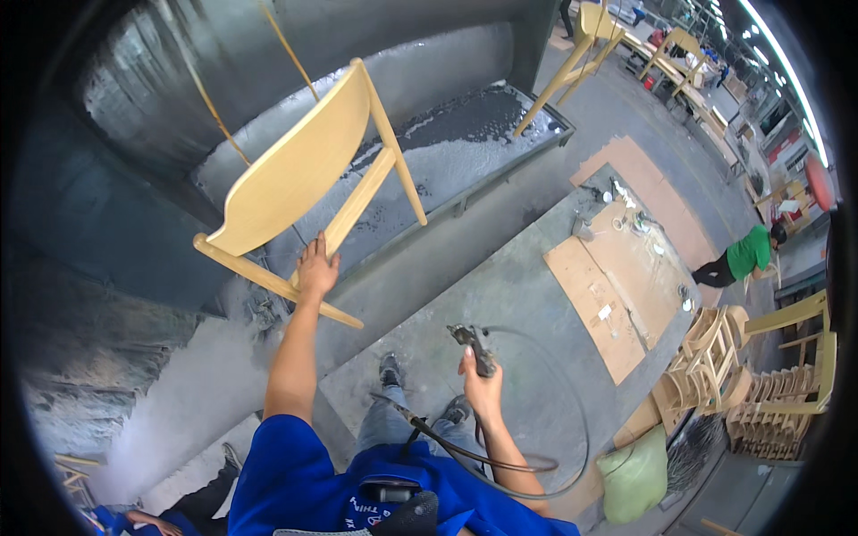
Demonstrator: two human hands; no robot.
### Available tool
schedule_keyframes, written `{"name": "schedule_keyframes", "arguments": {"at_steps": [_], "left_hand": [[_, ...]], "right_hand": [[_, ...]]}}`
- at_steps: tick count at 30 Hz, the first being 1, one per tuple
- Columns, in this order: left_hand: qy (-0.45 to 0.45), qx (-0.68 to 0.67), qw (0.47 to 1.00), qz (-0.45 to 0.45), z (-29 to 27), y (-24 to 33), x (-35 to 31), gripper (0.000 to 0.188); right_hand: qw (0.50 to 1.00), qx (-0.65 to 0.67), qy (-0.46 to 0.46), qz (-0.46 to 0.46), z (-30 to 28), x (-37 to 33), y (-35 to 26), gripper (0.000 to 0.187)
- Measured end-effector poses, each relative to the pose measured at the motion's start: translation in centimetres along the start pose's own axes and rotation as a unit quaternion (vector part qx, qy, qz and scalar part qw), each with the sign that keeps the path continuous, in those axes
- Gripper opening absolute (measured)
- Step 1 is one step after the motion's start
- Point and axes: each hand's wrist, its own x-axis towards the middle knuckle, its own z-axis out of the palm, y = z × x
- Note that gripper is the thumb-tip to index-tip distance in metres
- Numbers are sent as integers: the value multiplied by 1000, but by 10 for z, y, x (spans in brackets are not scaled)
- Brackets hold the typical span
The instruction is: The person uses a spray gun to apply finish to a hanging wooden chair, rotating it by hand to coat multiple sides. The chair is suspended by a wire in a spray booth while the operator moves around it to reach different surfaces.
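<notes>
Your left hand (pixel 315 271) has its fingers curled over the crossbar (pixel 358 204) of the chair frame (pixel 299 165), whose curved backrest sits just beyond them; I can't tell how firmly they grip. Your right-hand fingers (pixel 483 386) close around the spray gun (pixel 475 349), well apart from the frame. You appear to be steadying the frame for spraying, so the next move calls for a nozzle aimed clear of your left fingers.
</notes>
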Motion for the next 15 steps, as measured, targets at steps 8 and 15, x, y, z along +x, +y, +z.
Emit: {"name": "schedule_keyframes", "arguments": {"at_steps": [8, 15], "left_hand": [[-18, -33, 999, -23, -22, 27, -72, 78], [-28, -45, 998, -34, -40, 39, -107, 79]], "right_hand": [[937, -265, -2, -227, 37, 11, -68, 40], [913, -332, -27, -235, 60, 18, -56, 43]]}}
